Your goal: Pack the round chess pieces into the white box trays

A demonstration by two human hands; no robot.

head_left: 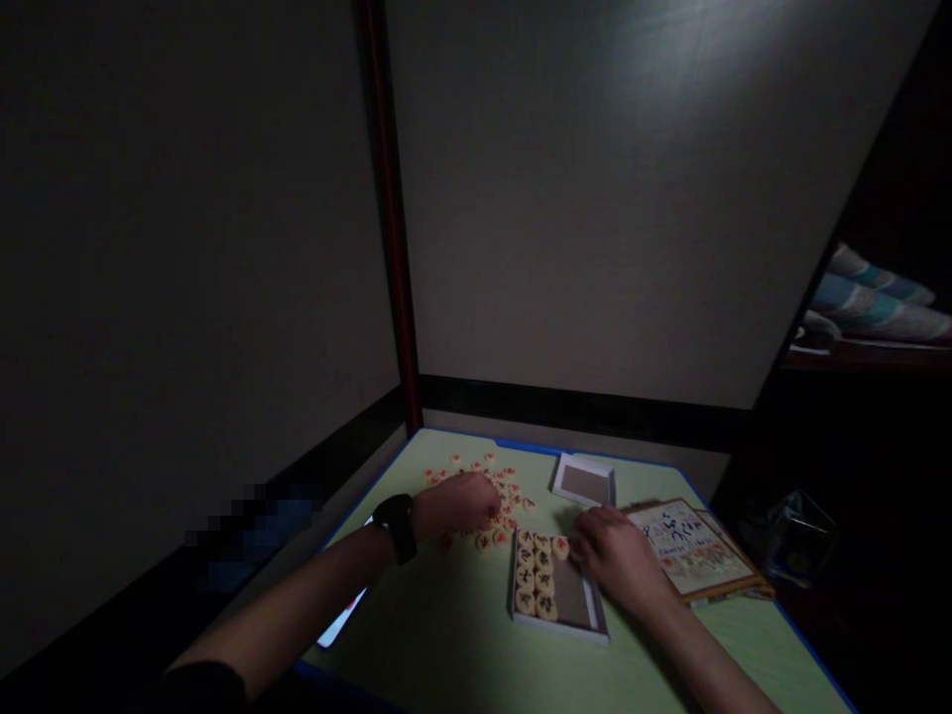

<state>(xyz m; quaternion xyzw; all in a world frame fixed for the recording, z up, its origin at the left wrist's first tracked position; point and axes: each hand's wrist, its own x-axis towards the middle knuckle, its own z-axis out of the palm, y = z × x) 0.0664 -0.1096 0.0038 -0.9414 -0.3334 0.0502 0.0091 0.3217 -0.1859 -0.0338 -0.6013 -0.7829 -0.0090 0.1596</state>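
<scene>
A: Handling entry, left to right?

B: Item, left hand [468, 499]: fingers curled down over loose xiangqi pieces [501, 538], scattered toward the far-left corner of the tabletop [431, 635]; tips hidden, so whether a disc is pinched cannot be told. Best taken singly, by the rim, character upward. Item, open piece box [554, 628], midway between the tabletop's left and right edges: black-lettered pieces [543, 582] in two columns of four, one red-lettered piece [560, 546] heading a third. Discs best laid flat, snug to their neighbours, columns straight. Item, right hand [614, 547]: fingers bent at the box's far-right corner, gap seemingly small, any hold not discernible; a light touch would spare the seated discs

A: Orientation entry, same order?

B: Loose pieces: round, no long axis; headings of their characters too small to read. Piece box: open side up, columns running from near edge toward far edge; which side is longer, uncertain under foreshortening. Chess package [699, 570], toward the tabletop's right edge: cover up, "Chinese chess" lettering running roughly left to right
</scene>
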